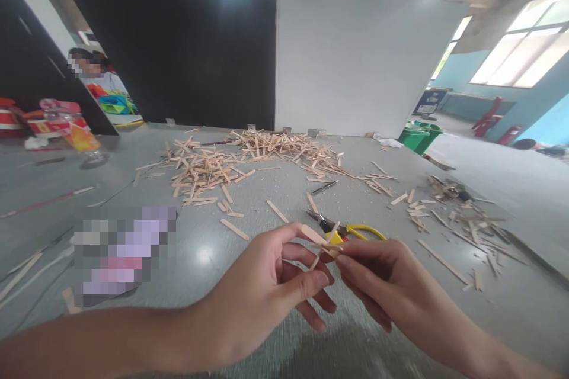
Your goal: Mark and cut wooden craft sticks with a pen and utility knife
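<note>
Wooden sticks (320, 244), light, thin and judged snappable, sit pinched between left hand (267, 290) and right hand (391, 284) fingertips near their crossing.

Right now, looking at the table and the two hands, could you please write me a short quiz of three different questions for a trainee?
1. True or false: both the left hand and the right hand pinch the small wooden sticks held between them.
2. Multiple choice: what lies on the table just behind the hands? A) a hammer B) the yellow-handled scissors C) a cup
3. Fill in: the biggest stick pile lies toward the table's ____ edge, near the black and white panels.

Key: 1 true; 2 B; 3 far
</note>
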Demonstrator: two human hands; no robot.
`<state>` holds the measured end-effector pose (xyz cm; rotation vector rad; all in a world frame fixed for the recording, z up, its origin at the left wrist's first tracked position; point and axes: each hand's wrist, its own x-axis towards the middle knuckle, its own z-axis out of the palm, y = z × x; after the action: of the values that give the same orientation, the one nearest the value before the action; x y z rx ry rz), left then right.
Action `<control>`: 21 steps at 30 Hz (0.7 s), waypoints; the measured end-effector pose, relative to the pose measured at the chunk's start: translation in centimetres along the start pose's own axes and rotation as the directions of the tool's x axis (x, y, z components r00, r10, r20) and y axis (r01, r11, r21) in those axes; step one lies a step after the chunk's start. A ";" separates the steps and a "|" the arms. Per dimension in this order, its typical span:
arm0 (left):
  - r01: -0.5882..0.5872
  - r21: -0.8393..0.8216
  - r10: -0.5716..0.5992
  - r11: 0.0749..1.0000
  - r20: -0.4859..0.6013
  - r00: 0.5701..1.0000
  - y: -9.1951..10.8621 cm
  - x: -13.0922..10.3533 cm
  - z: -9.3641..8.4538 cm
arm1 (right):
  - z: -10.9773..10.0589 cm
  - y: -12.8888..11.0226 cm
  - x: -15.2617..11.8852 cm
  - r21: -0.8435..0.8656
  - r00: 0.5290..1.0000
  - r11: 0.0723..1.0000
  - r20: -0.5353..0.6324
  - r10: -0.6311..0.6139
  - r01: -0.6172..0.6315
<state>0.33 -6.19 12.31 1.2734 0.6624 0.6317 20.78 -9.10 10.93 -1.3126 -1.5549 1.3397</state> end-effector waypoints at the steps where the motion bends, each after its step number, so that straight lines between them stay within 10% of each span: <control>1: 0.003 0.004 -0.003 1.000 -0.006 1.000 0.0 0.0 0.0 | -0.1 0.0 0.0 0.001 1.000 1.000 0.008 0.004 -0.004; 21: 0.029 0.070 -0.026 0.997 -0.044 0.999 -1.5 -0.6 -0.2 | -0.8 0.2 -0.2 -0.011 0.997 0.999 0.067 0.044 -0.044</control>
<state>-0.07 -6.78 10.86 1.3172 0.7425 0.6184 21.65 -9.12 10.99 -1.3269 -1.5877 1.4186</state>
